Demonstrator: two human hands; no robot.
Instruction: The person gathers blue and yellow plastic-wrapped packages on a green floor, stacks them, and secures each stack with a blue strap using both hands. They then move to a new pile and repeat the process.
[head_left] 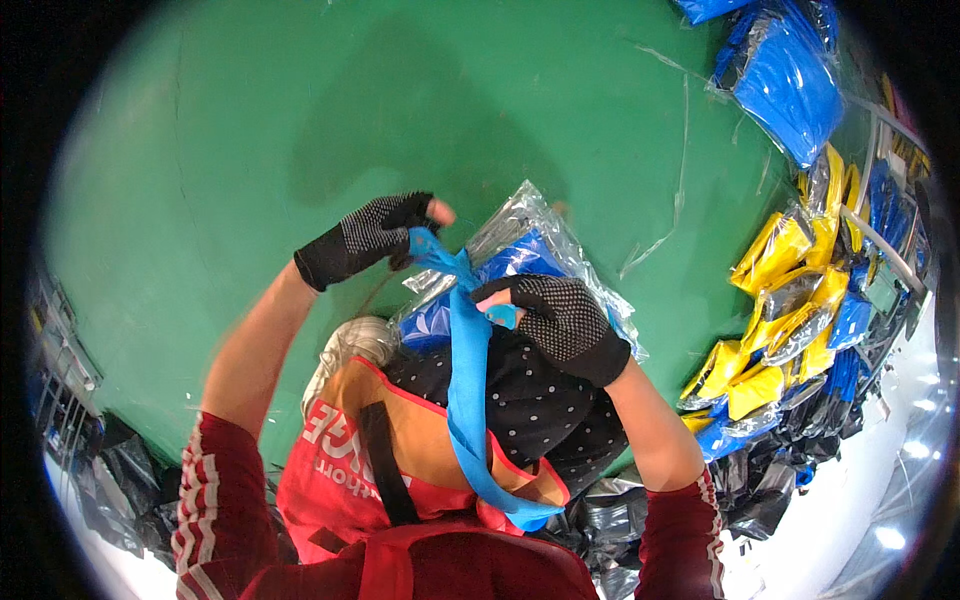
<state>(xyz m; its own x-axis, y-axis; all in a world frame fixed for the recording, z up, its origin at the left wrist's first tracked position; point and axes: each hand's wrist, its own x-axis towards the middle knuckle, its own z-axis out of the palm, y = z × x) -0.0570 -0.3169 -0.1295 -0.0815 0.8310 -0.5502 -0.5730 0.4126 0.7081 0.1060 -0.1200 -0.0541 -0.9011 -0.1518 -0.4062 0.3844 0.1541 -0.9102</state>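
A long blue fabric strip (pixel 467 375) hangs between my hands, crosses over itself near them and trails down over my lap. My left hand (pixel 372 235), in a black fingerless glove with pale dots, is closed on one part of the strip. To its right, my right hand (pixel 562 318), gloved alike, pinches another part, and a short blue end shows by the thumb. Just beyond the hands lies a clear plastic bag (pixel 525 212) with folded blue material (pixel 515 258) in it. The hands and the strip hide part of this bag.
Green floor (pixel 250 120) spreads around me. Several yellow bagged packs (pixel 775 255) and blue ones (pixel 790 85) are heaped along the right. Black plastic bags (pixel 125 470) lie at the lower left beside a metal rack (pixel 65 350). A dotted black cloth (pixel 530 395) covers my lap.
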